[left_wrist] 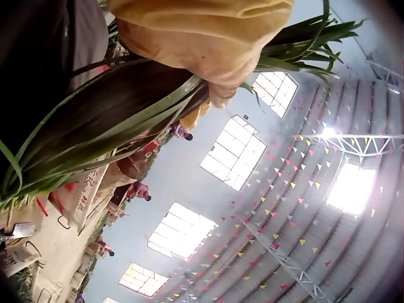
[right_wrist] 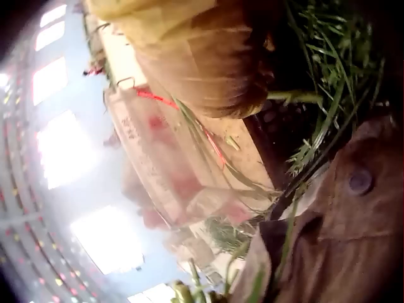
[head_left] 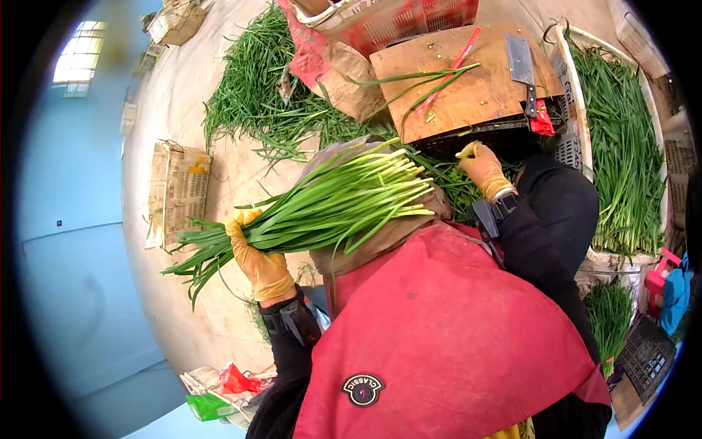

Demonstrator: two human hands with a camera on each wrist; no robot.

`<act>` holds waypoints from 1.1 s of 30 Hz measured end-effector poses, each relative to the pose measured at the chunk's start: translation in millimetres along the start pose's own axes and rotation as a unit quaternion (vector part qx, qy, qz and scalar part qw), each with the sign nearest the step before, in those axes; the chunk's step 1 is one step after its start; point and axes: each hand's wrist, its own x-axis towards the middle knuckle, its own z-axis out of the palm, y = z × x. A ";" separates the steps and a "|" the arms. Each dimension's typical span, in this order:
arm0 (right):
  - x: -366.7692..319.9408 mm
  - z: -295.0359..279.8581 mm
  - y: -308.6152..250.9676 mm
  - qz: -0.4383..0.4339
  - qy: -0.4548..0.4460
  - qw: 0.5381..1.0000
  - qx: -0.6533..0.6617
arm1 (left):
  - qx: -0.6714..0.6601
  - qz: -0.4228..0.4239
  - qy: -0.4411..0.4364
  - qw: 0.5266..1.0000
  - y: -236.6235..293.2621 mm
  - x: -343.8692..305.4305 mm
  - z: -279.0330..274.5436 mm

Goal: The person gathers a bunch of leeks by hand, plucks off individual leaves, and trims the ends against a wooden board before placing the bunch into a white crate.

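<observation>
My yellow-gloved left hand (head_left: 257,260) grips the leafy end of a thick bunch of garlic chives (head_left: 336,194). The bunch lies across my lap, its pale cut stems fanned toward the right. In the left wrist view the glove (left_wrist: 202,38) is wrapped over the dark green leaves (left_wrist: 120,113). My right hand (head_left: 482,170), also gloved, is just below the front edge of the wooden board (head_left: 409,121), fingers curled. The right wrist view shows a short green stalk (right_wrist: 297,96) pinched at its fingertips. Loose greens lie below this hand.
A cleaver (head_left: 521,62), a red strip (head_left: 453,69) and a few long leaves (head_left: 431,77) lie on the board. A crate of greens (head_left: 621,146) stands at right. A heap of greens (head_left: 256,80) covers the floor ahead; an upright crate (head_left: 179,190) stands at left.
</observation>
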 end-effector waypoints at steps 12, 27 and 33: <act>-58.0 10.7 -150.2 -0.396 -0.022 0.916 -0.058 | 0.033 0.024 -0.004 0.999 0.0 -2.2 15.3; -57.1 17.0 -170.2 -0.448 0.016 0.885 0.128 | 0.017 0.025 -0.039 0.999 4.1 -5.2 21.7; -59.8 -1.4 -163.4 -0.342 -0.027 0.894 0.290 | 0.034 0.039 0.008 0.999 2.6 -5.4 20.2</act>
